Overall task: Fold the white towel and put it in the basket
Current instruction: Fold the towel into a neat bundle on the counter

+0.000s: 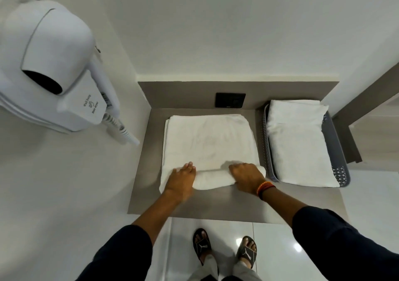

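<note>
Both hands press palm-down on the rolled near edge of the white towel. The left hand lies with fingers extended and flat, slightly blurred. The right hand has its fingers curled over the roll; whether they pinch the cloth cannot be told. One banded bracelet sits on the right wrist.

The towel lies on the grey counter, unrolled beyond the hands. One grey perforated basket stands just right of the towel, holding one folded white towel that hides its floor. One black wall socket sits behind the towel. One wall-mounted hair dryer hangs left of the towel; its label is hard to read. Two sandalled feet stand below on glossy white tiles. The walls are plain white.
</note>
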